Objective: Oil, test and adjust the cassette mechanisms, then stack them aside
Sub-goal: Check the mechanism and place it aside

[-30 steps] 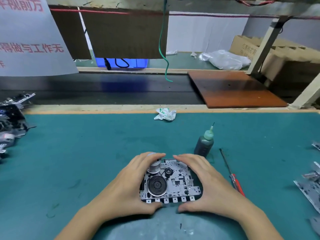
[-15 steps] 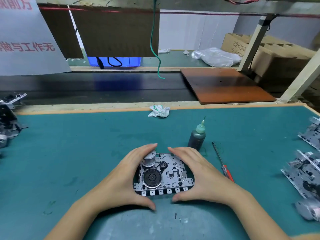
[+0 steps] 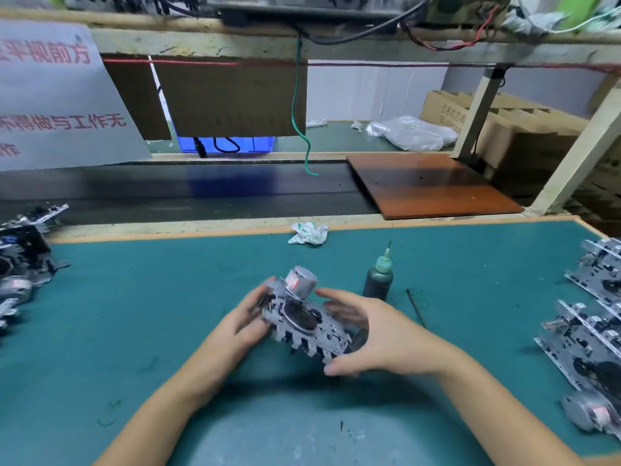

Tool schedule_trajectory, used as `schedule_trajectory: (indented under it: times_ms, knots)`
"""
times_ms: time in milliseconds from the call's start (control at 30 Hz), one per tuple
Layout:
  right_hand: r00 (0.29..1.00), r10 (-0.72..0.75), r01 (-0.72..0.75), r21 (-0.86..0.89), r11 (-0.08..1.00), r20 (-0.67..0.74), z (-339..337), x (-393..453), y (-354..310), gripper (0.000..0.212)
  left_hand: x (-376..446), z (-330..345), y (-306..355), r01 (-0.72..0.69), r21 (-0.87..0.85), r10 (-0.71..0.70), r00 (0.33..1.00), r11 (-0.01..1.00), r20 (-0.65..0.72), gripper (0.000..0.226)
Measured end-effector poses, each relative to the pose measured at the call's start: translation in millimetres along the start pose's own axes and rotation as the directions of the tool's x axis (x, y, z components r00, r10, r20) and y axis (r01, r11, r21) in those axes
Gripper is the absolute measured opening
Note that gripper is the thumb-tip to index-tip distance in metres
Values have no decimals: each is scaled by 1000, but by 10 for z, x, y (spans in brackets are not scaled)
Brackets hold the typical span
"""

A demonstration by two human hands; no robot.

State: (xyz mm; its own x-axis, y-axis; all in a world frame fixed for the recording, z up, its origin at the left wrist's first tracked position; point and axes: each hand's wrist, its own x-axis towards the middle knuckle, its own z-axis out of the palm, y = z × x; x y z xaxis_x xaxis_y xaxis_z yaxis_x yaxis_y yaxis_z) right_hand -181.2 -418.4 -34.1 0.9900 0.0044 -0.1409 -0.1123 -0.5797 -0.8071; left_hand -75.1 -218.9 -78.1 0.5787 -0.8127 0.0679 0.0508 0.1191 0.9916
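I hold the cassette mechanism tilted between both hands, my left hand gripping its far-left end, my right hand gripping its near-right end, long axis slanting toward the mat's right edge.

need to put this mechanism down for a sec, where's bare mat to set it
Bare mat lies wide between the left hand and the pile of mechanisms at the left edge. A smaller patch lies between the oil bottle and the mechanisms on the right; the screwdriver borders it. The right edge is crowded.
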Motion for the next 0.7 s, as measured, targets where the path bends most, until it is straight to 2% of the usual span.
schedule_trajectory:
  times_ms: [33, 100, 167, 200, 233, 300, 333, 367, 400, 433, 467, 500, 533, 567, 600, 633, 700]
  knots:
    - [997, -39, 21, 267, 963, 61, 42, -22, -32, 83, 3, 37, 24, 51, -129, -41, 996, 990, 75, 115]
    - [965, -177, 6, 657, 754, 195, 176, -51, -109, 72, 15, 128, 44, 204, -374, -168, 978, 905, 126, 124]
    - [902, -332, -48, 826, 561, 277, 333, -61, -170, 69, 35, 205, 32, 268, -581, -230, 963, 769, 140, 132]
    - [893, -354, -56, 851, 523, 276, 388, -62, -189, 67, 35, 266, 75, 272, -642, -186, 962, 717, 200, 125]
    - [910, -321, -53, 843, 535, 261, 423, -67, -190, 68, 17, 330, 145, 253, -671, -121, 964, 697, 238, 114]
    - [980, -152, 8, 738, 675, 129, 437, -102, -158, 60, 22, 372, 207, 194, -685, -22, 968, 702, 251, 101]
    - [998, -61, 61, 642, 764, -22, 415, -127, -122, 47, 25, 352, 182, 173, -697, 12, 968, 696, 252, 100]
    - [978, 2, 111, 527, 843, -209, 373, -164, -78, 35, 25, 327, 165, 166, -713, 42, 964, 681, 264, 99]
    - [920, 20, 138, 373, 918, -391, 318, -202, -47, 30, 27, 283, 139, 187, -733, 50, 956, 654, 289, 100]
    - [853, 4, 87, 150, 985, -522, 268, -232, 6, 33, 28, 223, 107, 210, -734, 26, 955, 646, 297, 100]
    - [828, -11, -60, -108, 992, -561, 226, -244, 47, 36, 33, 179, 76, 215, -728, 0, 959, 651, 283, 99]
    - [847, 20, -240, -348, 906, -532, 203, -228, 86, 36, 37, 159, 54, 217, -726, -33, 965, 652, 258, 97]
    - [871, 79, -367, -536, 760, -484, 197, -194, 142, 36, 44, 155, 33, 219, -729, -74, 971, 648, 226, 94]
    - [886, 133, -416, -633, 653, -445, 207, -143, 214, 33, 52, 158, 11, 214, -735, -106, 976, 644, 191, 92]
    - [897, 157, -415, -666, 619, -413, 214, -98, 259, 28, 64, 168, -16, 212, -741, -133, 977, 637, 165, 92]
    - [910, 158, -389, -661, 642, -383, 199, -63, 279, 22, 75, 173, -45, 220, -738, -166, 975, 638, 148, 92]
    - [937, 172, -321, -553, 769, -303, 93, -14, 285, 12, 96, 184, -89, 260, -725, -241, 961, 638, 132, 93]
